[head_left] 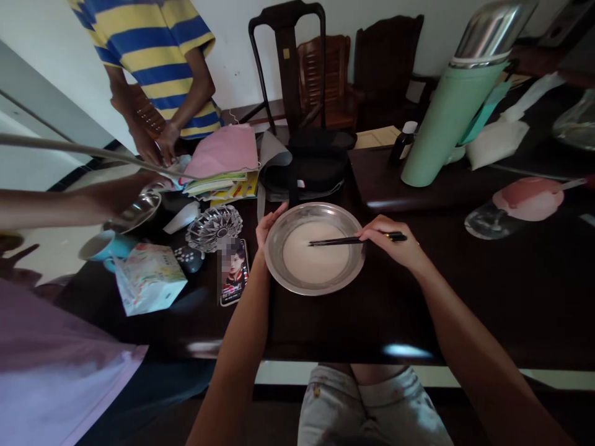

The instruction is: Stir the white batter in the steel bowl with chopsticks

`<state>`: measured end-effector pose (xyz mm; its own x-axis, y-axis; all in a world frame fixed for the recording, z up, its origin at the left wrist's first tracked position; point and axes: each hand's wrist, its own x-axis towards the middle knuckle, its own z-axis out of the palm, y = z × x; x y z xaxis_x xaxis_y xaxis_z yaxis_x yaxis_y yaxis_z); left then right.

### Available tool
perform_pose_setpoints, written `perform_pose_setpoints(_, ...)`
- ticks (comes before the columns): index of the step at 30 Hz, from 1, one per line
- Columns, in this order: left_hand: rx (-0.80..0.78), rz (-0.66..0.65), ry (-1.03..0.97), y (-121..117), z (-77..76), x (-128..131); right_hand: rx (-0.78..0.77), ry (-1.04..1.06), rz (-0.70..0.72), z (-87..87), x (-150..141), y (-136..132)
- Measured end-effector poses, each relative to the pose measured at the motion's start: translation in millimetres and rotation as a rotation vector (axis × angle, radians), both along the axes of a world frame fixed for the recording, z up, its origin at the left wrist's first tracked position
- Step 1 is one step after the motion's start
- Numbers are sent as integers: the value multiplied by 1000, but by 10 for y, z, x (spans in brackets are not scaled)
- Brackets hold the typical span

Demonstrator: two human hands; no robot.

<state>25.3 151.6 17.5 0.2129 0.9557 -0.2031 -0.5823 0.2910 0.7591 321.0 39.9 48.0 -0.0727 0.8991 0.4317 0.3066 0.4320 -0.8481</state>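
A round metal bowl (284, 224) with pale white batter (316, 255) in it sits on the dark table in front of me. My left hand (266, 228) cups the bowl's left rim, fingers curled against it. My right hand (388, 240) is closed on a pair of black chopsticks (335, 241). They lie nearly level, and their tips reach over the batter near the bowl's middle.
A phone (233, 271), a tissue pack (147, 277), a glass dish (214, 227) and a blue cup (105, 246) lie left of the bowl. A green thermos (447, 114) and a pink-lidded glass (520, 201) stand at right. A person in a striped shirt (153, 49) stands at the far side. Another person's arm (69, 204) reaches in from the left.
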Motion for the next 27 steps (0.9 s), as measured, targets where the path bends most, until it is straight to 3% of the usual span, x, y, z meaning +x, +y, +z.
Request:
perform_pose_setpoints(3, -6, -13, -5, 3, 4, -2, -35, 100, -61, 8, 23, -9)
perform_pose_setpoints(8, -6, -7, -4, 9, 3, -2, -48, 31, 67, 5, -11, -14)
perform_pose_setpoints(14, 6, -15, 5, 2, -9, -5, -43, 112, -52, 22, 22, -14)
perform_pose_setpoints(19, 10, -15, 9, 13, -26, -21, -22, 6, 50, 18, -13, -5)
perform_pose_setpoints(24, 3, -8, 26, 12, -10, -13, -24, 96, -69, 10, 24, -3)
perform_pose_setpoints(27, 7, -8, 20, -4, 5, -3, -61, 89, 14, 2, 14, -4)
